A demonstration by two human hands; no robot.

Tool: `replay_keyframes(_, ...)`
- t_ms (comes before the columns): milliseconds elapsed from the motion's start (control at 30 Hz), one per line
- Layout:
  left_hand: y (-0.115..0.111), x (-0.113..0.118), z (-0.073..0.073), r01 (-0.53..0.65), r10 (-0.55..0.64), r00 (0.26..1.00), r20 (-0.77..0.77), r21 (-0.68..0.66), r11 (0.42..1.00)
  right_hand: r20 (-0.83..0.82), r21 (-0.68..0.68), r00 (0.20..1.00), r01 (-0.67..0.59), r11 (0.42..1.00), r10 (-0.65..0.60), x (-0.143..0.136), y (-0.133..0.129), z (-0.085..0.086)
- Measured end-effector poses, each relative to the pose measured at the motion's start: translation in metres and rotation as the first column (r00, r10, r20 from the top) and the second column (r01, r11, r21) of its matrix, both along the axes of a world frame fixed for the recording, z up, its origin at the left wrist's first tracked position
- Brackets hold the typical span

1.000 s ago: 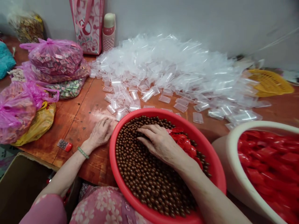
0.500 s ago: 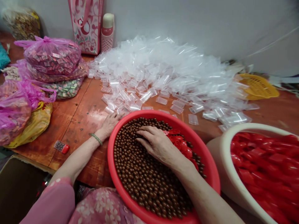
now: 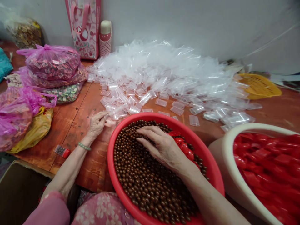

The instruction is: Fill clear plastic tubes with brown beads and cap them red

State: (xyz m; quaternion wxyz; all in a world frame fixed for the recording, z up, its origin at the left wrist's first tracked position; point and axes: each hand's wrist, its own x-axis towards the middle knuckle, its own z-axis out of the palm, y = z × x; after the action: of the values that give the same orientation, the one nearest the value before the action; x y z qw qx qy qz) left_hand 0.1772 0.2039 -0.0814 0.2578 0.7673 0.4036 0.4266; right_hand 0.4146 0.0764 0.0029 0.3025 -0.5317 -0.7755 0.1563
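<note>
My left hand (image 3: 97, 125), with a green bead bracelet on the wrist, is at the near left edge of the clear plastic cases (image 3: 161, 75). Its thumb and fingers are closed at a clear piece, hard to tell from the pile behind. Inside the red basin (image 3: 112, 156), my right hand (image 3: 159, 143) rests over the brown balls (image 3: 142, 175), fingers curved together with their tips at the balls; what lies under them is hidden. Red caps (image 3: 185, 148) lie in the basin beside that hand. A filled case with a red cap (image 3: 62, 151) lies on the table at left.
A cream tub (image 3: 227, 150) of red pieces stands at right. Pink bags (image 3: 52, 65) and a yellow bag (image 3: 35, 128) are at left. Behind stand a patterned bag (image 3: 85, 31) and a bottle (image 3: 105, 37); a yellow basket (image 3: 260, 86) is at back right.
My left hand has moved left and lifted from the near edge of the case pile, its fingers now drawn together. My right hand stays over the balls. The view has shifted slightly.
</note>
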Motion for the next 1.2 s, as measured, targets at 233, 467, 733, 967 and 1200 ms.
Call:
replay_keyframes(233, -0.030, -0.005, 0.062, 0.268, -0.274, 0.962, 0.022, 0.135, 0.954, -0.225, -0.104, 0.973, 0.026, 0.994, -0.049, -0.001, 0.029, 0.038)
replay_keyframes(467, -0.042, 0.002, 0.079, 0.395, -0.397, 0.917, -0.027, 0.197, 0.897, -0.430, -0.391, 0.874, -0.405, 0.826, 0.225, -0.004, 0.040, 0.051)
replay_keyframes(733, -0.046, 0.012, 0.079, 0.424, -0.397, 0.905, -0.151, 0.273, 0.863, -0.428, -0.448, 0.904, -0.191, 0.874, -0.022, 0.038, 0.020, 0.035)
replay_keyframes(967, -0.049, 0.022, 0.084, 0.456, -0.415, 0.888, -0.199, 0.259, 0.851, -0.383, -0.533, 0.920, -0.151, 0.833, -0.079, 0.026, 0.017, 0.035)
replay_keyframes(1200, -0.053, 0.029, 0.090, 0.533, -0.425, 0.834, -0.353, 0.310, 0.787, -0.569, -0.563, 0.821, -0.348, 0.750, -0.047, 0.021, 0.019, 0.026)
